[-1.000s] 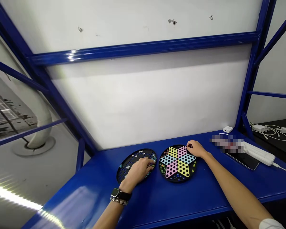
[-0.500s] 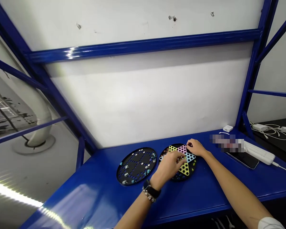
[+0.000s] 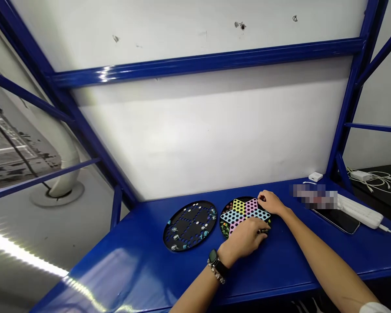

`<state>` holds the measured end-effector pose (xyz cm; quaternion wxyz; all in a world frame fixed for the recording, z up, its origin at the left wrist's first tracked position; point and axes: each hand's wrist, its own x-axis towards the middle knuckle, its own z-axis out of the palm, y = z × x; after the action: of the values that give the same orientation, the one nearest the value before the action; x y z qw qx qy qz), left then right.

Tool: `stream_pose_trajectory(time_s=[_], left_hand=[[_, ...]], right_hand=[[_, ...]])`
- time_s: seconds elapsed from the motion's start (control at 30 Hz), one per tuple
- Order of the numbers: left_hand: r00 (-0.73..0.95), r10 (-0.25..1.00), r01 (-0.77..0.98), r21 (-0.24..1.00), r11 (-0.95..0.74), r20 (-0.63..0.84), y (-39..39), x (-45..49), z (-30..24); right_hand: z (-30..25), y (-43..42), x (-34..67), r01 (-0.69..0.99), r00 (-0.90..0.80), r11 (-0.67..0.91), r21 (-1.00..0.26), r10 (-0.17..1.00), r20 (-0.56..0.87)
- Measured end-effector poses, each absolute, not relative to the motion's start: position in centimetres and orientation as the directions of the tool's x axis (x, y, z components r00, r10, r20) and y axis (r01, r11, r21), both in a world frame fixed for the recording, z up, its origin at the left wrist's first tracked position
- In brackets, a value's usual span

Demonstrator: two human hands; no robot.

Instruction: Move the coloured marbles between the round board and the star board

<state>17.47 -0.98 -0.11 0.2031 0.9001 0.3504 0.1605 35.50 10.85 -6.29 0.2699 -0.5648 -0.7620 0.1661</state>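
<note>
Two round black game boards lie side by side on the blue table (image 3: 124, 269). The left one, a black perforated disc (image 3: 190, 226), holds several glass marbles (image 3: 175, 229) around its edge. The right one is a Chinese checkers board (image 3: 244, 214) with a multicoloured star. My left hand (image 3: 244, 238) covers its lower part, fingertips pinched on a small dark marble (image 3: 263, 231) at the lower right. My right hand (image 3: 270, 202) rests at the board's upper right, fingers bent, holding nothing visible.
A white power strip (image 3: 358, 211) and a dark phone (image 3: 340, 221) lie to the right, with a small white charger (image 3: 315, 176) behind them. A blurred patch (image 3: 314, 196) hides something there. Blue metal shelf posts (image 3: 342, 130) rise at the table's back.
My left hand has moved right, from the black disc to the lower right of the star board. My right hand stays in nearly the same place.
</note>
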Motion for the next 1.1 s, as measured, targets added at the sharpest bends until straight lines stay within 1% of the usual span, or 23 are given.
stream_pose_trajectory(time_s=[0.1,0.17,0.23,0.33,0.4,0.47,0.53,0.63,0.77,0.87,0.97,1.1], left_hand=[[0.675,0.708,0.553,0.491,-0.672,0.209,-1.7,15.5,0.1],[0.6,0.765,0.619,0.469,-0.629,0.233,-1.6,12.9,0.3],[0.488,0.844,0.739,0.409,-0.535,0.222,-1.3,9.3,0.2],[0.284,0.945,0.907,0.275,-0.32,0.163,-1.1,3.3,-0.5],[0.181,0.975,0.952,0.228,-0.206,0.128,-1.7,-0.1,-1.2],[0.126,0.986,0.965,0.217,-0.148,0.113,-2.6,-2.3,-1.8],[0.117,0.988,0.961,0.241,-0.138,0.098,-3.6,-3.1,-2.1],[0.162,0.984,0.941,0.289,-0.177,0.074,-4.3,-2.7,-1.9],[0.233,0.972,0.902,0.365,-0.231,0.041,-3.7,-1.3,-1.3],[0.239,0.97,0.88,0.413,-0.233,0.038,-2.9,-0.6,-1.2],[0.222,0.975,0.895,0.391,-0.216,0.032,-2.3,0.2,-1.2],[0.216,0.976,0.936,0.282,-0.208,0.005,-1.7,1.7,-1.3]], right_hand=[[-6.2,10.8,35.5,0.772,-0.219,0.308,-0.556,0.95,0.222],[-6.1,10.7,35.5,0.773,-0.221,0.302,-0.558,0.952,0.209],[-6.0,10.7,35.5,0.772,-0.224,0.299,-0.56,0.954,0.201],[-6.1,10.7,35.6,0.768,-0.222,0.298,-0.567,0.954,0.202],[-6.2,10.7,35.7,0.764,-0.224,0.301,-0.57,0.953,0.204],[-6.4,10.8,35.7,0.765,-0.221,0.301,-0.57,0.953,0.206],[-6.5,10.9,35.7,0.767,-0.216,0.297,-0.57,0.954,0.206],[-6.6,11.0,35.7,0.768,-0.213,0.294,-0.569,0.955,0.206],[-6.5,10.9,35.7,0.766,-0.216,0.297,-0.57,0.954,0.207],[-6.4,10.8,35.7,0.761,-0.219,0.297,-0.576,0.954,0.203],[-6.3,10.7,35.7,0.758,-0.221,0.298,-0.58,0.954,0.201],[-6.2,10.7,35.7,0.761,-0.216,0.29,-0.58,0.957,0.195]])
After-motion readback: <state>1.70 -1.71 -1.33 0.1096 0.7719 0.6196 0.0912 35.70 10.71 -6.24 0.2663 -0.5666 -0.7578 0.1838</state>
